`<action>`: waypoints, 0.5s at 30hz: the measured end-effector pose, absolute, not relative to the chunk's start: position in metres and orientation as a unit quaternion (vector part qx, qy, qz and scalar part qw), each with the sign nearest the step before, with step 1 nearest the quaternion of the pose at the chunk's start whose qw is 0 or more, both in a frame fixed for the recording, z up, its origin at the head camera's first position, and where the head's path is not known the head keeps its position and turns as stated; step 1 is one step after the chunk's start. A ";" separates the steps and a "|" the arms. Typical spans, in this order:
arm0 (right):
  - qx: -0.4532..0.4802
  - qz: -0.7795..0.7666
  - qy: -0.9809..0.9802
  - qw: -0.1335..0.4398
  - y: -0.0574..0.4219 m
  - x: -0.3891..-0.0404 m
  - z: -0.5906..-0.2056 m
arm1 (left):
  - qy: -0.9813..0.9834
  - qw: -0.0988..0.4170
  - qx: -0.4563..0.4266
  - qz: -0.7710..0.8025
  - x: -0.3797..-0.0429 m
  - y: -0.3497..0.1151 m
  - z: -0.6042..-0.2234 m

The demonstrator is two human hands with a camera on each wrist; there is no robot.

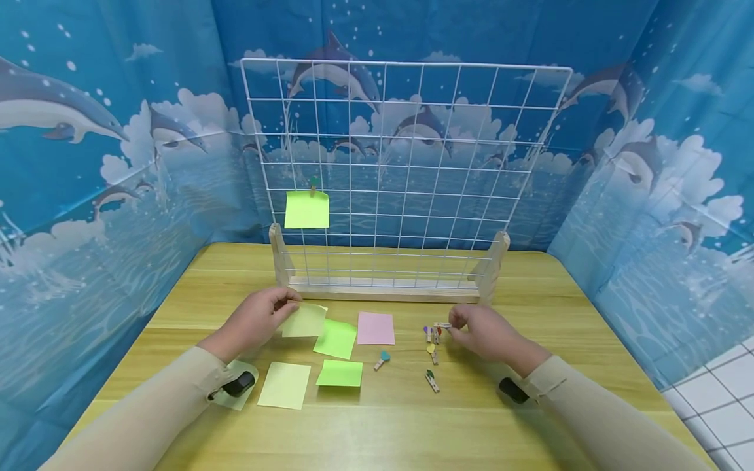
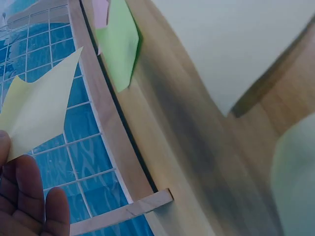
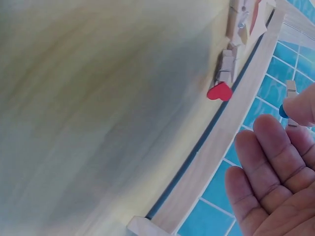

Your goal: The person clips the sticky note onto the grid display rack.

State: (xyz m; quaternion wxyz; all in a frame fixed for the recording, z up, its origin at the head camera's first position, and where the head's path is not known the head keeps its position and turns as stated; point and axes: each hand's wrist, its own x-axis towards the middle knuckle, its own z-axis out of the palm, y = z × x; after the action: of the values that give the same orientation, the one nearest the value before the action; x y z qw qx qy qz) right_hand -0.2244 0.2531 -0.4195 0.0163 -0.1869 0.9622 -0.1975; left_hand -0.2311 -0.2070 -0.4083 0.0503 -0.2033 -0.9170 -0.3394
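Between thumb and fingers, my left hand [image 1: 256, 322] pinches a pale yellow sticky note [image 1: 305, 321], raised over the left part of the table. In the left wrist view the note [image 2: 42, 110] curls at its upper edge. My right hand [image 1: 487, 332] pinches a small wooden clothespin [image 3: 291, 88] with a blue decoration, mostly covered by the thumb. Below and left of that hand lie several mini clothespins, among them one with a red heart [image 3: 220, 91]. Beside the left hand's note lies a bright green sticky note [image 1: 336, 339], and right of it a pink one [image 1: 376, 328].
A white wire grid [image 1: 406, 63] stands in a wooden base [image 1: 383, 291] at the back; a clothespin [image 1: 313, 190] holds a green note [image 1: 307, 210] on it. Closer in lie another green note [image 1: 340, 373], pale yellow notes [image 1: 285, 386], a teal-heart clothespin [image 1: 382, 360] and a green-topped one [image 1: 432, 381].
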 end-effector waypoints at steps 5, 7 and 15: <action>-0.192 -0.203 0.960 0.009 0.252 -0.224 -0.416 | -0.913 0.068 -0.212 -0.340 -0.233 -0.203 -0.402; -0.190 -0.203 0.960 0.009 0.251 -0.224 -0.415 | -0.913 0.069 -0.214 -0.340 -0.233 -0.202 -0.400; -0.188 -0.204 0.961 0.008 0.250 -0.223 -0.413 | -0.907 0.064 -0.216 -0.355 -0.231 -0.198 -0.385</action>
State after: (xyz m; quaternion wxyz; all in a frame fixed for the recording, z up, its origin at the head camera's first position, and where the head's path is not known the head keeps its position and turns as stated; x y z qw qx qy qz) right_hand -0.2232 0.2500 -0.4133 0.0085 -0.1882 0.9607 -0.2040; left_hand -0.2315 -0.1979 -0.3852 0.0638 -0.2163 -0.9071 -0.3553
